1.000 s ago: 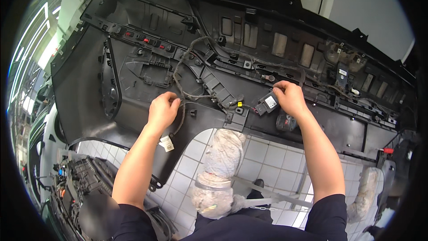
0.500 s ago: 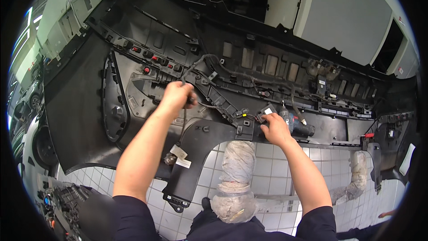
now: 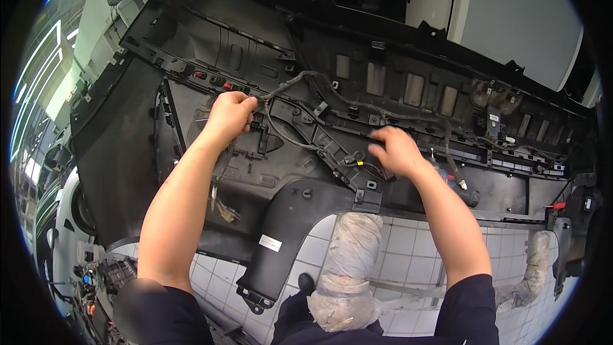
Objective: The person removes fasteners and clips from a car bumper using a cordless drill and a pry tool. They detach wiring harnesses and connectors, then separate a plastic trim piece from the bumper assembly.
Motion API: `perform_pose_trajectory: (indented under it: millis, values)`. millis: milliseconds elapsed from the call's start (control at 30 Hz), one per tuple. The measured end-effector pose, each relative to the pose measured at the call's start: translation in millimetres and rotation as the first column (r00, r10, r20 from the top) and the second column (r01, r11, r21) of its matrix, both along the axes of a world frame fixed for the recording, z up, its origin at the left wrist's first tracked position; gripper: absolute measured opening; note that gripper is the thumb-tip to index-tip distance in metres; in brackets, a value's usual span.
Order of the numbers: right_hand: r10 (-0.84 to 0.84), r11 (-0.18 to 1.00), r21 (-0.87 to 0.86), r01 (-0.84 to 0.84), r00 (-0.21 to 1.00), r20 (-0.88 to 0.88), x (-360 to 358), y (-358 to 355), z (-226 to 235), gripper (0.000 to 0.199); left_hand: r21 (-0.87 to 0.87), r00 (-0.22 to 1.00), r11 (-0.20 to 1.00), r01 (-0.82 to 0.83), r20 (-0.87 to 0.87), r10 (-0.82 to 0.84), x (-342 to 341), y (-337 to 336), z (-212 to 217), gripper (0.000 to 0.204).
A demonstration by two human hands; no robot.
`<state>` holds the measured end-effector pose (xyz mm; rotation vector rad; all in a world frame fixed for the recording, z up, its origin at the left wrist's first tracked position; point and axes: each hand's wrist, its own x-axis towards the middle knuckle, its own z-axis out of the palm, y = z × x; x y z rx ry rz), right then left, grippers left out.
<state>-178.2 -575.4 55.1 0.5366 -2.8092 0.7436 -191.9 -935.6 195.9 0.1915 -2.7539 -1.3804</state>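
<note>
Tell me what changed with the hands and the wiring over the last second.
The left hand moved up and left along the wiring harness, gripping it near the panel's top edge. The right hand slid left from the connector end, fingers now spread. The black bumper panel stayed on its padded stands.

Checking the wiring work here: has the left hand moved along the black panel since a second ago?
Yes. The left hand went up and left across the black bumper panel, away from the yellow connector, and now grips the wire harness.
</note>
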Motion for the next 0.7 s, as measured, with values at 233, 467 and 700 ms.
perform_pose_trajectory:
  millis: [233, 467, 700]
  values:
    - [-0.237, 0.964, -0.103, 0.245, 0.968, 0.079, -120, -70, 44, 0.041, -0.016, 0.989, 0.993, 0.116, -0.094, -0.117, -16, 7, -20, 0.023]
    - [-0.427, 0.899, -0.009, 0.438, 0.88, 0.21, -160, -116, 49, 0.04, -0.035, 0.962, 0.964, 0.264, -0.061, -0.266, -5, -18, -24, 0.027]
    - [-0.579, 0.814, 0.072, 0.576, 0.799, 0.159, -183, -106, 54, 0.044, 0.234, 0.943, 0.922, 0.307, 0.052, -0.328, -20, -22, -37, 0.032]
